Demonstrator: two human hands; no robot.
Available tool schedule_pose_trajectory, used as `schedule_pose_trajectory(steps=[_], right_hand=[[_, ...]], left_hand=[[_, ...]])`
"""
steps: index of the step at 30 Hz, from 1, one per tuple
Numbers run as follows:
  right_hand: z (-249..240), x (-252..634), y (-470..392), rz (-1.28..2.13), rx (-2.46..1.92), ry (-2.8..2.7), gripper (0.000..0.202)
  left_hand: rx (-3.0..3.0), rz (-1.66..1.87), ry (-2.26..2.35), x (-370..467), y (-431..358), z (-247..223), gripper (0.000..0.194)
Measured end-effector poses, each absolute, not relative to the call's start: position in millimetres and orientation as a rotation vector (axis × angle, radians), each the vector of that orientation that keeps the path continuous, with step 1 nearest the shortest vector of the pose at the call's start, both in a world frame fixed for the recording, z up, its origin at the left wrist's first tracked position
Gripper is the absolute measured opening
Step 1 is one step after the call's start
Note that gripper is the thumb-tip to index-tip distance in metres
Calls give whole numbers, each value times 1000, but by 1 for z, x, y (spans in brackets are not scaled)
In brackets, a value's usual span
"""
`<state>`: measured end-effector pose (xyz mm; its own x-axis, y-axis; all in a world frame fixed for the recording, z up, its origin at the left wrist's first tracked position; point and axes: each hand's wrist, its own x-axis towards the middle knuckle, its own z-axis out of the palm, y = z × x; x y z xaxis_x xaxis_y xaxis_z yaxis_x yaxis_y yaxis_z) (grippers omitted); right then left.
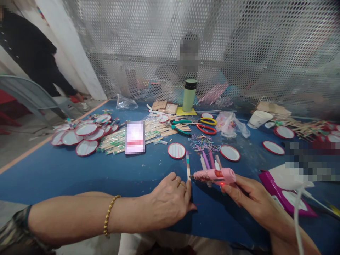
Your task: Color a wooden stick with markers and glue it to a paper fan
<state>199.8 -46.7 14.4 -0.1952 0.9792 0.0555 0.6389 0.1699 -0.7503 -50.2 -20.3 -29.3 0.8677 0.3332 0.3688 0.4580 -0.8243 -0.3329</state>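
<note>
My left hand [171, 194] is closed over the near end of a narrow wooden stick [188, 166], which points away from me and has teal and mauve bands near its far end. My right hand [252, 194] grips a pink hot glue gun [215, 175] with a small red light on it. The gun's nozzle is at the stick, just above my left fingertips; whether it touches cannot be made out. Beyond the stick's far end lies a round red-rimmed disc [176, 151]. Glue sticks and thin tubes [205, 161] lie behind the gun.
Red-rimmed discs [86, 129] are piled at left beside bundled sticks [114, 141] and a phone [135, 138]. Pliers [180, 130], a green bottle [189, 95] and a paper cup [259, 119] stand or lie farther back. A white cable [298, 212] hangs at right. A person [32, 42] is at far left.
</note>
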Motion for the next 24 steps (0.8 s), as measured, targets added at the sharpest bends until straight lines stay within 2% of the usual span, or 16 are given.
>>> schedule_pose_trajectory(steps=[11, 19, 22, 24], right_hand=[[7, 208, -50, 688, -1384, -1928, 33], [3, 215, -59, 619, -1306, -1511, 38], [12, 219, -51, 467, -1299, -1494, 36], [14, 222, -39, 231, -1380, -1558, 30]], left_hand=[[-2664, -389, -611, -50, -20, -26, 56], [-2693, -362, -638, -50, -19, -25, 50], [-2685, -356, -628, -50, -19, -25, 53], [-2681, -348, -628, -50, -17, -24, 54]])
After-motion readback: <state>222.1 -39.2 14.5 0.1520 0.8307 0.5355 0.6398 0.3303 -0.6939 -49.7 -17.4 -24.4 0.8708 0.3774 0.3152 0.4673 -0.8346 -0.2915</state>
